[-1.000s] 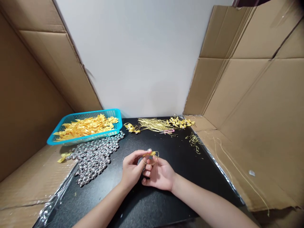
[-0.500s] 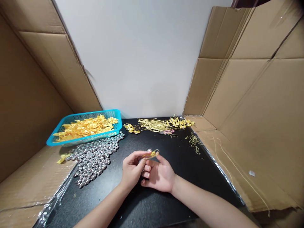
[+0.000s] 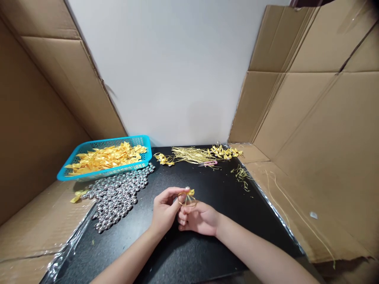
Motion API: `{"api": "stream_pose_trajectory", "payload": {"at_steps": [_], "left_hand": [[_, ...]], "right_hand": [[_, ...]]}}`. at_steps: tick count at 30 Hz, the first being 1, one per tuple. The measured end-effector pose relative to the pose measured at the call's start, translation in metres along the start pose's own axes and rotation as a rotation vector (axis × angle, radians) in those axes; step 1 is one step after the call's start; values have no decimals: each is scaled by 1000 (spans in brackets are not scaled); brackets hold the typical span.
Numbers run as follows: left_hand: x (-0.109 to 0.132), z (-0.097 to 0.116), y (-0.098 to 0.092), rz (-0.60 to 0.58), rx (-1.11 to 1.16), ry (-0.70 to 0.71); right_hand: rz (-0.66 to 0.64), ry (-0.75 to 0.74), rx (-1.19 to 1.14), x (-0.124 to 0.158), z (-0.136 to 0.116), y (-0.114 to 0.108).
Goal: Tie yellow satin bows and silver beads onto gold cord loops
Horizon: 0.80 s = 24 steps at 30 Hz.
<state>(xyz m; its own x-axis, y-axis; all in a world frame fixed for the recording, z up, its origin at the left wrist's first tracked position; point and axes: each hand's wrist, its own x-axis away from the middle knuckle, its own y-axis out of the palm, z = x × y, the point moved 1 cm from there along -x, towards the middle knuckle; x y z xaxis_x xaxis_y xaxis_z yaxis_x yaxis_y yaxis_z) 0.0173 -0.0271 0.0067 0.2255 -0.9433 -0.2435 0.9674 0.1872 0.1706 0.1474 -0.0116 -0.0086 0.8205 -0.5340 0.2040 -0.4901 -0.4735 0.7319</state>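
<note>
Between thumb and fingers of my left hand is a small yellow ribbon bow with a silver bell or bead at its top. A gold cord hangs from the bow in loops. My right hand is just below, palm up, thumb and fingertips closed on the lower part of the cord. The exact grip of its fingertips is partly hidden behind the loops. Both hands are above the black tabletop.
A blue basket of yellow bows stands at the left, many silver bells or beads before it. Gold cords, pink-handled scissors and finished-looking bows lie at the back. Cord scraps are at right; cardboard walls the sides.
My right thumb and fingers have come down and closed on the cord, which now hangs below the bow in open loops. The bow has turned a little in my left hand.
</note>
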Motion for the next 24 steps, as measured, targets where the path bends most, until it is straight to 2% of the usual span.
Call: {"api": "stream_pose_trajectory", "payload": {"at_steps": [6, 12, 15, 18, 21, 24], "left_hand": [[-4, -7, -4, 5, 95, -117], [-9, -6, -3, 28, 175, -264], [-10, -4, -4, 30, 185, -303], [-9, 0, -3, -17, 173, -339], [-4, 4, 1, -105, 150, -376], [0, 7, 6, -172, 141, -397]], "right_hand": [[239, -134, 240, -5, -3, -8], [378, -287, 402, -7, -10, -6], [419, -368, 435, -2, -21, -7], [495, -475, 464, 8, -38, -10], [501, -574, 571, 13, -47, -7], [450, -553, 660, 14, -46, -1]]}}
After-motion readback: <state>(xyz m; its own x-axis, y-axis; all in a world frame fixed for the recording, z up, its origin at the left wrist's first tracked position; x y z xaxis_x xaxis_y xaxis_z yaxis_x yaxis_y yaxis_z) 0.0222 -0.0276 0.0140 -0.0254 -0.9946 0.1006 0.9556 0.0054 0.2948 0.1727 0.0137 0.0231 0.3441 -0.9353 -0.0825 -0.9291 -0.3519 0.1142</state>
